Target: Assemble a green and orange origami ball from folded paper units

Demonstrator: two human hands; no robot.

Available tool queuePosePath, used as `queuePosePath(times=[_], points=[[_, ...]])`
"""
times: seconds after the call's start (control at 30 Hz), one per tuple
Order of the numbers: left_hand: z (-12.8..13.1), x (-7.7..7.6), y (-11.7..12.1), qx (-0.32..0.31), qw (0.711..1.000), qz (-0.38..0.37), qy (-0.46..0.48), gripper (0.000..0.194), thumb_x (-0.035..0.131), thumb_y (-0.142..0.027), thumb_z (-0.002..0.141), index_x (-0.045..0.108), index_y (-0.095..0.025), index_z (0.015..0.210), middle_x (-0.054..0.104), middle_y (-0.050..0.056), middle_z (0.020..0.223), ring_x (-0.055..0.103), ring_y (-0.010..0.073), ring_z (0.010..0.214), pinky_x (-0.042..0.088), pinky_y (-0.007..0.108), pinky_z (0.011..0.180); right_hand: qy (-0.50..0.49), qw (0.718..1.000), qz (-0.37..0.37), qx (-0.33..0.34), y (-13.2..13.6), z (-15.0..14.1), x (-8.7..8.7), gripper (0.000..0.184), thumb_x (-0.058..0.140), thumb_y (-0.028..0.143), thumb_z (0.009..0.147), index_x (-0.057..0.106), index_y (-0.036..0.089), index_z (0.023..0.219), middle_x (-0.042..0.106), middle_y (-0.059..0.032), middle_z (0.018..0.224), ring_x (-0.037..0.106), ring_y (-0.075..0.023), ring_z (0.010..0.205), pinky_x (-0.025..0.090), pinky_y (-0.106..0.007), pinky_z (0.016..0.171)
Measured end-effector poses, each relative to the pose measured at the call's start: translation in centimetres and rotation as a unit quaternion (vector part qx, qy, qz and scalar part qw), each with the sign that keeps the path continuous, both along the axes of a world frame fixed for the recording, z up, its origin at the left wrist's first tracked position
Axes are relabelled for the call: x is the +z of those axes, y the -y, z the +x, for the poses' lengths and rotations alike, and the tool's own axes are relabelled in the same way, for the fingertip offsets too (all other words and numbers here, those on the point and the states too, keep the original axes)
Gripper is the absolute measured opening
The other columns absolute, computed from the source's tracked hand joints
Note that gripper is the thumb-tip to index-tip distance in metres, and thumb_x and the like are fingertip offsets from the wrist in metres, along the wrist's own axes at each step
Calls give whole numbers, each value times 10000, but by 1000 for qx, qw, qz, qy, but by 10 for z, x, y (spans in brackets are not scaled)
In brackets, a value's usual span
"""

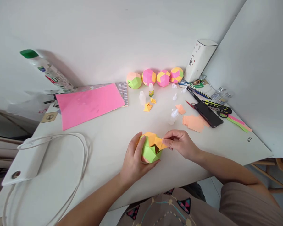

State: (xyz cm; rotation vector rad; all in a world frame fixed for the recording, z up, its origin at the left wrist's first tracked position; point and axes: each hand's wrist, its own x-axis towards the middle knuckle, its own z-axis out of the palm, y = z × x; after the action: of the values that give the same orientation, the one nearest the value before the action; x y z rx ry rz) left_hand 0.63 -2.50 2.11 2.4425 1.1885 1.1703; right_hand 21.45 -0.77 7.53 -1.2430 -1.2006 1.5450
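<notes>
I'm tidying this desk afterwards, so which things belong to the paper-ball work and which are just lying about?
In the work:
- paper ball, in the left hand
- orange piece, in the right hand
- folded orange bits, probably

Apparently lying about:
- white cable
- green-capped bottle
- tall white container

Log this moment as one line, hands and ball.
left hand: holding paper ball | right hand: pinching orange paper piece | paper ball: gap visible

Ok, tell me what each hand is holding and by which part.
The left hand cups the green-and-orange paper ball around its left and near sides; the right hand pinches an orange paper piece by its right end.
</notes>
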Motion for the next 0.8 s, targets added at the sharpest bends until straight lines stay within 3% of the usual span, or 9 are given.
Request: queuePosePath(times=[0.8], points=[[2,1,0,15,1000,16,-11,853,696,-410,802,226,-146,1464,406,271,1333,480,382,1222,537,532,890,12,1000,-11,1,4,-2,2,241,811,352,653,661,162,654,510,44,549,394,-72,500,301,-240,463]])
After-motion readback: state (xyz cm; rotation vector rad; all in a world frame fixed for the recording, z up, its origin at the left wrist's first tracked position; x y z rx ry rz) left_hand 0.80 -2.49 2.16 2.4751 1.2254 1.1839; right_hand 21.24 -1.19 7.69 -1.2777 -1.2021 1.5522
